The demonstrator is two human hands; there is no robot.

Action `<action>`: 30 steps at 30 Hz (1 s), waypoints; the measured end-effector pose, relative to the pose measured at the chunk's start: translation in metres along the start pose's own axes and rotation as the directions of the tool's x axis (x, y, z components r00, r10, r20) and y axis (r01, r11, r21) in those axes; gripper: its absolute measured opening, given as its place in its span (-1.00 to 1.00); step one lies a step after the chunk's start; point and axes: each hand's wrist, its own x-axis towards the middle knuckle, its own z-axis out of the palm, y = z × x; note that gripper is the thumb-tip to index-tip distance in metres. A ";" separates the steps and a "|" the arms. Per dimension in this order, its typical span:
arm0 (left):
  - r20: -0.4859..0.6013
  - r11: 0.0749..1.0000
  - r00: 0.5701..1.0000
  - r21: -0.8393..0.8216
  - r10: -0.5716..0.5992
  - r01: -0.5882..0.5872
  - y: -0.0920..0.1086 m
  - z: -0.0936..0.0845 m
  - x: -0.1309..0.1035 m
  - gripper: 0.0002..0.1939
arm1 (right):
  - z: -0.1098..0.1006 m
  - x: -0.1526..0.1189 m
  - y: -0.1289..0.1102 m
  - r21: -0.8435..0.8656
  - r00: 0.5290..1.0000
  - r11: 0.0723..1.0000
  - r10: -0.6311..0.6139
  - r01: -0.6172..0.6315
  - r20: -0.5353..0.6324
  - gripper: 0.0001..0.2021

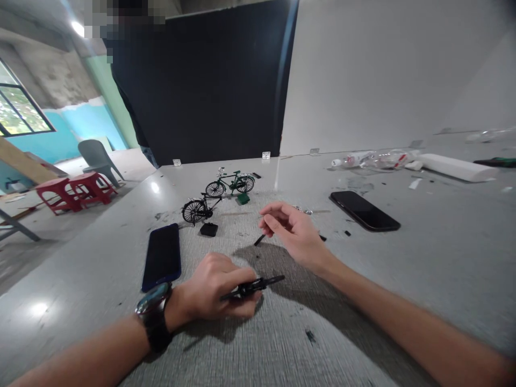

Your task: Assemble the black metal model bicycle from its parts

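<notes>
My left hand (220,287), with a watch (153,301) on its wrist, is closed on a black model bicycle part (252,287), seen nearly edge-on. Ahead of it and to the right, my right hand (292,231) hovers with thumb and fingertips pinched together; whatever they hold is too small to make out. Just below those fingers shows a thin black stick-like piece (259,240); whether it touches them I cannot tell. Beyond the hands stand a partly built black model bicycle (199,208) and a green model bicycle (231,184). Shiny silver parts (302,210) lie partly hidden behind my right hand.
A blue-edged phone (162,255) lies left, another phone (365,210) right. Small black (208,229) and green (243,199) blocks sit near the bicycles. Clear plastic wrapping (387,159) and a white box (457,167) lie back right. A person (133,107) stands behind the dark panel (217,80).
</notes>
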 end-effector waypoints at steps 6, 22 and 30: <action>0.004 1.000 1.000 -0.020 0.006 -0.006 0.000 0.000 0.000 -0.92 | 0.002 -0.002 -0.001 -0.003 1.000 1.000 0.010 -0.010 -0.006 -0.86; 0.012 0.999 1.000 0.031 0.026 -0.026 0.000 -0.001 0.001 -0.87 | 0.004 0.000 0.003 0.027 0.997 0.999 0.027 -0.025 -0.078 -0.88; 0.028 1.000 0.999 0.009 0.018 -0.018 0.000 -0.001 0.001 -0.86 | 0.004 -0.001 0.000 0.001 0.994 1.000 0.020 -0.020 -0.107 -0.84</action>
